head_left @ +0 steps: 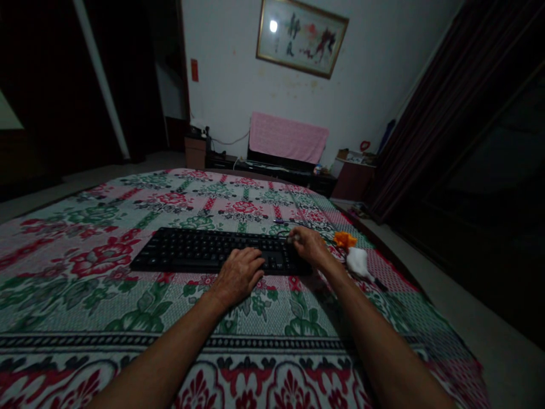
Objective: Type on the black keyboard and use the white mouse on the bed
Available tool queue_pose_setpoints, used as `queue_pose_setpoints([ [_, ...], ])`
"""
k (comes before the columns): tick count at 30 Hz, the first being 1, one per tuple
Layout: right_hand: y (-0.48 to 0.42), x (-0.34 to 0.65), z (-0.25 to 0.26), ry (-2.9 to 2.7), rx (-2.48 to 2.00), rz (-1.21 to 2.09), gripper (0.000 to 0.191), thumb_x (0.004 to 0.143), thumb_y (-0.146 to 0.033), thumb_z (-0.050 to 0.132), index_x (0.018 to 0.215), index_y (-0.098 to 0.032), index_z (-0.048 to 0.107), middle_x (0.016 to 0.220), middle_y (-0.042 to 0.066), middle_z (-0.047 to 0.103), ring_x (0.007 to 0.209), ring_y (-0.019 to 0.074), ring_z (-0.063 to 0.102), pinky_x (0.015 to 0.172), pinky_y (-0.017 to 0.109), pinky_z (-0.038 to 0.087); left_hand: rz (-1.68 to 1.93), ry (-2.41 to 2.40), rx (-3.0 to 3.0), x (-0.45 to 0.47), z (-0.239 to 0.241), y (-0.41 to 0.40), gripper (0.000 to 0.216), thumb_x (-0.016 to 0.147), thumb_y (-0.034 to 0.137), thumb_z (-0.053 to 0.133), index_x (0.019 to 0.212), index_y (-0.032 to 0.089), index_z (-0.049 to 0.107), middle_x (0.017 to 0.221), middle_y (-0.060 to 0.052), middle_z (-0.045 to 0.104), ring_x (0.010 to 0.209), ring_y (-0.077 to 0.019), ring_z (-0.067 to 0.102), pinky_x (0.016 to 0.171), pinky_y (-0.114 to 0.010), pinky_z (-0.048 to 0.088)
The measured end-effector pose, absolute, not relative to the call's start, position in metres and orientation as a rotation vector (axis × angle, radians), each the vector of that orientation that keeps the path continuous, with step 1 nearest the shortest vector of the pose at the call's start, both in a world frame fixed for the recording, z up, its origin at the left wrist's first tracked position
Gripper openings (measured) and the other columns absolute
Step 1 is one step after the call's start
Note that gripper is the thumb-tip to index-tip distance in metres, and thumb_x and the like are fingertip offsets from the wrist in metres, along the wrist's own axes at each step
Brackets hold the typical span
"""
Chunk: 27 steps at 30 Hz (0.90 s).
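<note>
A black keyboard (187,250) lies across a flowered bedspread (264,301) in the head view. My left hand (240,272) rests on its lower edge, right of the middle, with the fingers stretched out and nothing held. Over the number keys at the right end is my right hand (310,245), its thumb and fingers pinched together. Whatever it pinches is too small and dark to name. Right of that hand lie a crumpled orange piece (344,240) and a white fluffy thing (357,261) with a dark handle. A thin, dark pen-like stick (286,221) lies behind the keyboard.
The bedspread's edge drops off to the right beside the floor (451,284). Beyond the far end stand a low dark cabinet, a screen draped with a pink towel (287,136), and a small side cabinet (353,177). Dark curtains (417,102) hang at the right.
</note>
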State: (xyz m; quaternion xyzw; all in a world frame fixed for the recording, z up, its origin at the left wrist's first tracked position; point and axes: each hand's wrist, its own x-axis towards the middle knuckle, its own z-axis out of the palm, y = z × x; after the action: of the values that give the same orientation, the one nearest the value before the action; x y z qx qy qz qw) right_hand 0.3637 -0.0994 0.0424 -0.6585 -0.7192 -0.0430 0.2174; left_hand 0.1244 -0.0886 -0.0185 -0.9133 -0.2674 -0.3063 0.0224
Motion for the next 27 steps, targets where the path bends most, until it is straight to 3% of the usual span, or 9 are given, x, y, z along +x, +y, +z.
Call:
queue_pose_setpoints([
  [7, -0.095, 0.357, 0.023, -2.068, -1.776, -0.143, 0.026, 0.079, -0.005, 0.045, 0.095, -0.017, 0.061, 0.091, 0.006, 0.066, 0.086, 0.0174, 0.058, 0.08, 0.026, 0.04, -0.932, -0.836, -2.824, 0.124, -0.019, -0.088, 0.026, 0.088, 0.026, 0.051, 0.11, 0.019, 0.062, 0.122, -0.009, 0.061, 0.115, -0.0246, 0.051, 0.094, -0.043, 0.04],
  [14, -0.113, 0.358, 0.036, -2.098, -1.83, 0.006, 0.027, 0.07, -0.004, 0.05, 0.089, -0.02, 0.062, 0.082, 0.001, 0.065, 0.077, 0.0159, 0.058, 0.072, 0.023, 0.039, -0.968, -0.81, -2.805, 0.124, -0.017, -0.09, 0.025, 0.087, 0.025, 0.053, 0.109, 0.019, 0.062, 0.12, -0.01, 0.062, 0.113, -0.024, 0.053, 0.093, -0.042, 0.042],
  [19, -0.117, 0.365, 0.028, -2.025, -1.677, -0.027, 0.028, 0.071, -0.002, 0.047, 0.09, -0.019, 0.06, 0.092, 0.003, 0.064, 0.086, 0.0158, 0.058, 0.078, 0.025, 0.041, -0.966, -0.81, -2.807, 0.124, -0.017, -0.09, 0.024, 0.087, 0.025, 0.053, 0.108, 0.018, 0.062, 0.119, -0.01, 0.062, 0.113, -0.0245, 0.053, 0.092, -0.043, 0.042],
  [27, -0.122, 0.361, 0.024, -2.15, -1.641, -0.052, 0.028, 0.067, -0.003, 0.048, 0.086, -0.019, 0.061, 0.083, 0.003, 0.063, 0.079, 0.0171, 0.056, 0.074, 0.026, 0.04, -0.963, -0.802, -2.808, 0.125, -0.018, -0.088, 0.025, 0.087, 0.026, 0.052, 0.108, 0.018, 0.062, 0.12, -0.01, 0.061, 0.113, -0.0243, 0.053, 0.092, -0.042, 0.042],
])
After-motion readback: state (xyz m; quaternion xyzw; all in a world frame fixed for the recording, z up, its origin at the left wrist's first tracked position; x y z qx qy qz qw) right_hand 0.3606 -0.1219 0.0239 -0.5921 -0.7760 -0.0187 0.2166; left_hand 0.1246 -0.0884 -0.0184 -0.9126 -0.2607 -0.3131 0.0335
